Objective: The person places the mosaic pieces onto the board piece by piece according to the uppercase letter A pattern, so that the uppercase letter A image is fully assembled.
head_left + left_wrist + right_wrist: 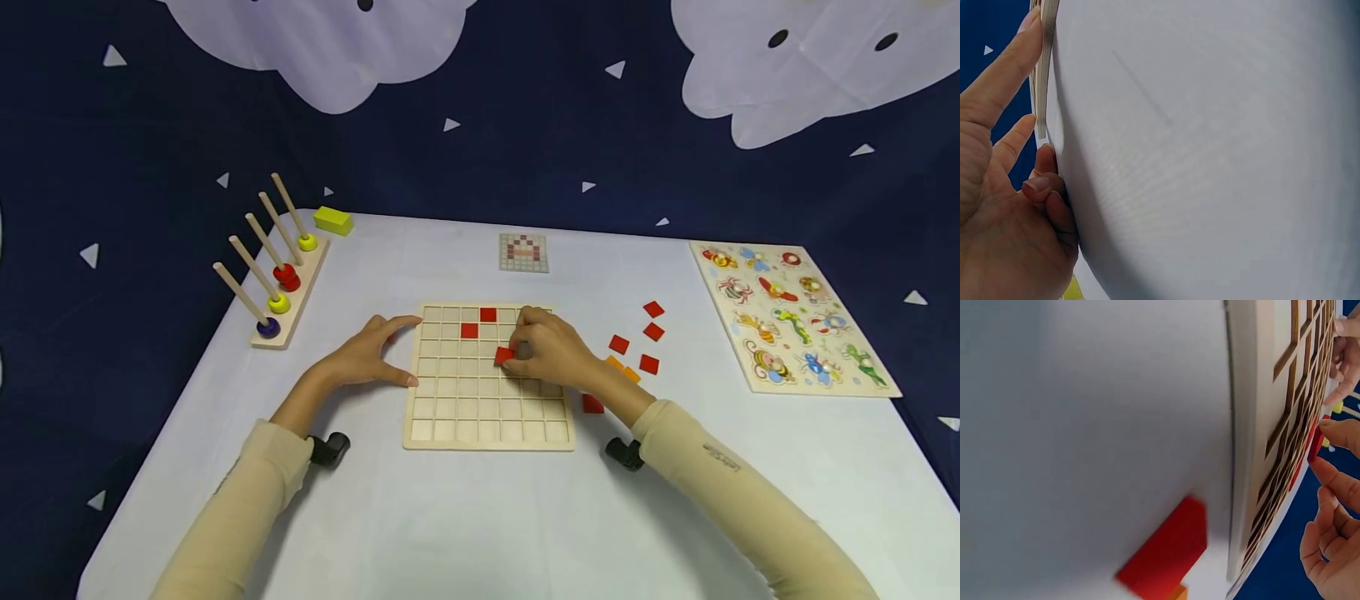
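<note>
A wooden grid board (456,408) lies flat in the middle of the table. Two red square tiles (488,315) sit in cells of its upper rows, diagonal to each other. Over the board's right half, my right hand (553,350) pinches another red tile (1315,444) between thumb and forefinger; the right wrist view shows it tilted on edge. My left hand (366,354) touches the board's left edge with outstretched thumb and forefinger spread apart. In the left wrist view its other fingers bend loosely beside the board.
Several loose red tiles (649,364) and orange tiles (632,375) lie right of the board. A small pattern card (524,265) is behind it. At left stand a peg rack with rings (281,329) and a yellow block (333,221). An insect puzzle (798,321) lies at right.
</note>
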Available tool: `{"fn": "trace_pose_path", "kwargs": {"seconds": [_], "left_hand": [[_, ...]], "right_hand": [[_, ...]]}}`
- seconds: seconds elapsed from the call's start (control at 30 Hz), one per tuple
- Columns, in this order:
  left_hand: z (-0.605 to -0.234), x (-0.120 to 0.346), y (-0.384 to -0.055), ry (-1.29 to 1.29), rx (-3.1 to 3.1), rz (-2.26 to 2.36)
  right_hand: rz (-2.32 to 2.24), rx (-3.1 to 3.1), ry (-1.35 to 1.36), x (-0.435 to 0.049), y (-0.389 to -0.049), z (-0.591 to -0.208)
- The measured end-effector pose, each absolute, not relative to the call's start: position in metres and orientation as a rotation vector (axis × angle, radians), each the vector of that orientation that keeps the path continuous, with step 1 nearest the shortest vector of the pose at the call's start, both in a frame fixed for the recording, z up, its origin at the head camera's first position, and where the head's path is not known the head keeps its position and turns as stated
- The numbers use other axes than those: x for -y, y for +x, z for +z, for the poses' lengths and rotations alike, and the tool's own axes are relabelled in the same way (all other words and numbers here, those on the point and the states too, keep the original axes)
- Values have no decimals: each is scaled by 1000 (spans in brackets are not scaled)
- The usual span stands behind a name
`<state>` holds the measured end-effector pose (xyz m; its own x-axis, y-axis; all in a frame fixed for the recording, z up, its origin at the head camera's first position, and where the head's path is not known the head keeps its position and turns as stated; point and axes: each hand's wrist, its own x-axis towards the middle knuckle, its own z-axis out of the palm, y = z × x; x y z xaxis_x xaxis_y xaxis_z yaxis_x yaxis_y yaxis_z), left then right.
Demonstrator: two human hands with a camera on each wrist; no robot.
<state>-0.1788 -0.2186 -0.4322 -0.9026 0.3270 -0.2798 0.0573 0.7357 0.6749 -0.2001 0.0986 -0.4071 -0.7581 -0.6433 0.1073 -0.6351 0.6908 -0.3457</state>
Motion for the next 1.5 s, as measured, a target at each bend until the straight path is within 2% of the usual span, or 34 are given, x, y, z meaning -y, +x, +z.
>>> {"fn": "trace_pose_path", "kwargs": {"seconds": [0.87,1.3,1.5], "left_hand": [[-430,216,-181,293,-2552,974],[-427,217,-179,305,-2537,990],[-428,219,-179,307,-2537,990]], "right_hand": [[-477,-2822,-1261,-50,-215,-406],[-478,-2844,-1251,-29,-215,-415],[-612,-2779,-1122,-24,-216,-418]]}}
